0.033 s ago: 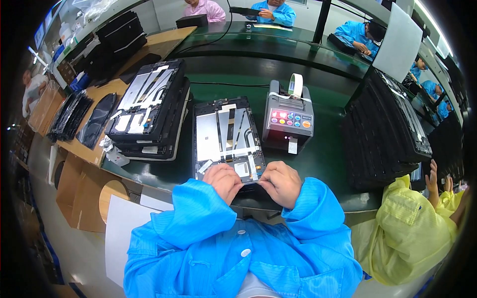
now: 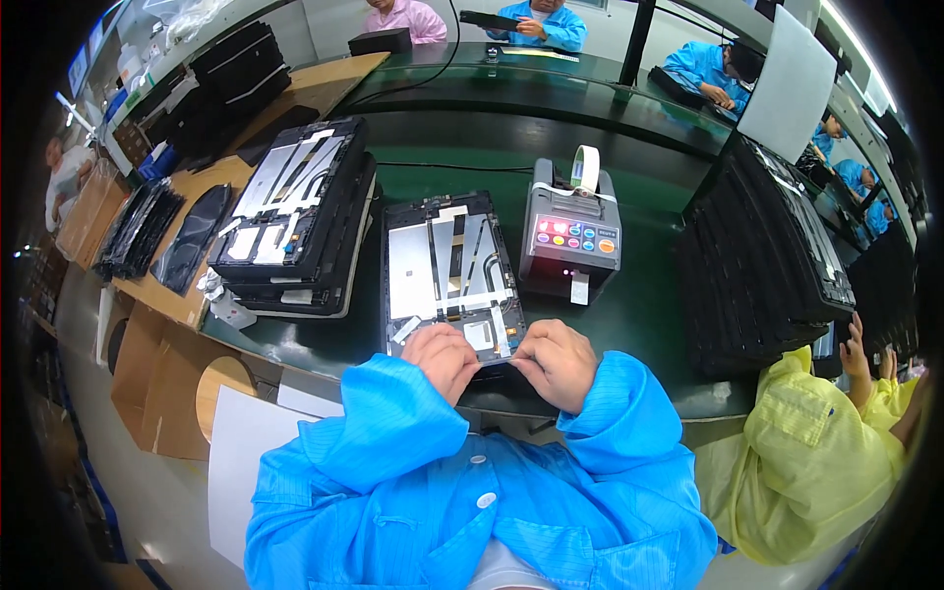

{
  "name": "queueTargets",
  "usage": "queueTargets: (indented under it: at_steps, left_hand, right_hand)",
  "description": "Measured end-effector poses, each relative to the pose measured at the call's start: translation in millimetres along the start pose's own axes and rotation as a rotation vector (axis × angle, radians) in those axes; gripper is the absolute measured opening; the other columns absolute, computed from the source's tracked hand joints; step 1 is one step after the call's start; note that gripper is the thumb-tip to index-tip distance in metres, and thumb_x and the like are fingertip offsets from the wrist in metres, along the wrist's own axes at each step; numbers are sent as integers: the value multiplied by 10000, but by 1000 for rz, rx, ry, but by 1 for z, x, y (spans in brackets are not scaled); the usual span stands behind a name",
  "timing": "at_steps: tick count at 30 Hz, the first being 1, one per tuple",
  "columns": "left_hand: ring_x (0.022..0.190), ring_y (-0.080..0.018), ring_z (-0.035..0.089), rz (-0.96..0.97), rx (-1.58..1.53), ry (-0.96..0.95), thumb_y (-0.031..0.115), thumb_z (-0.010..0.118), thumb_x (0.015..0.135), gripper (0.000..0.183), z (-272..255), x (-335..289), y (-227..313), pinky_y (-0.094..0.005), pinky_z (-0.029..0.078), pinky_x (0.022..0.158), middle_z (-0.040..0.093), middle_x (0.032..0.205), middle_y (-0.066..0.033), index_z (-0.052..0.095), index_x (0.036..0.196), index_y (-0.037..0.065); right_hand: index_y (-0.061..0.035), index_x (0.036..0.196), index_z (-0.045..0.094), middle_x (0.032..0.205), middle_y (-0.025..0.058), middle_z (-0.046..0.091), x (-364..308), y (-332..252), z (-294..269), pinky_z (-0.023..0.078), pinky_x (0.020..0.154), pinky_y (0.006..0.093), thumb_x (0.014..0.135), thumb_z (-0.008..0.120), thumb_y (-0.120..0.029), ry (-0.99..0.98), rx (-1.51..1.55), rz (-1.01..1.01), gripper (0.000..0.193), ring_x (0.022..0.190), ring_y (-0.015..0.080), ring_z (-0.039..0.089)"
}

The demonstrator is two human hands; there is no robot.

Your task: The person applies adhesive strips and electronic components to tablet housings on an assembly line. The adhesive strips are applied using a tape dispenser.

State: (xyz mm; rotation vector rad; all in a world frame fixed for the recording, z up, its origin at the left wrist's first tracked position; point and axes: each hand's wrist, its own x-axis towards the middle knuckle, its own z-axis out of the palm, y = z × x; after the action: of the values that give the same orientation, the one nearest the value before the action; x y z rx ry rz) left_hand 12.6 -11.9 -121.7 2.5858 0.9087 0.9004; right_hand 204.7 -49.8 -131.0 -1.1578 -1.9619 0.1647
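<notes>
An opened tablet-like device (image 2: 411, 267) lies on the green table in front of me, its silver plate, black cables and white tape strips showing. At its near edge, my left hand (image 2: 441, 359) and my right hand (image 2: 557, 364) pinch the two ends of a short pale strip (image 2: 495, 362), which looks like tape. Both hands are closed, thumbs against forefingers. Whether the strip touches the device's edge I cannot tell. Just beyond my right hand stands a grey tape dispenser (image 2: 572, 236) with lit coloured buttons, a roll on top and a tape end (image 2: 579, 288) sticking out in front.
To the left rises a stack of similar opened devices (image 2: 285, 211). A tall stack of black units (image 2: 752, 265) stands at the right, beside a person in a yellow sleeve (image 2: 801, 452). Cardboard (image 2: 187, 295) borders the table's left side. Several people work across the table.
My hands and the device stay in place. The hand of the person in yellow has shifted slightly at the right.
</notes>
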Motion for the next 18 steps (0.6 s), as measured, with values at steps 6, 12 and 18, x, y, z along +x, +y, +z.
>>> queueTargets:
  at_steps: [6, 12, 18]
  left_hand:
    - [878, -266, 518, 22, -6, 13, 32, 661, 638, 116, 0, 1, -1, -359, 406, 804, 580, 783, -104, 562, 696, 12]
    - [859, -266, 522, 28, -14, 0, 24, 660, 630, 120, -1, 0, -1, -358, 410, 794, 580, 767, -101, 552, 681, 14]
    - [840, -273, 527, 50, -29, -3, 23, 657, 631, 121, -1, -1, -2, -360, 416, 783, 581, 762, -101, 551, 687, 16]
  right_hand:
    - [-60, 689, 556, 772, 74, 521, -1, 2, 0, 445, 570, 328, 566, 696, -40, 55, -72, -129, 187, 662, 238, 537]
    - [-58, 685, 546, 766, 86, 517, 0, 1, -1, 444, 548, 325, 560, 694, -29, 77, -15, -152, 195, 646, 245, 536]
    - [-59, 685, 544, 764, 82, 517, -1, 3, -1, 443, 552, 325, 567, 687, -25, 47, 32, -137, 189, 649, 243, 534]
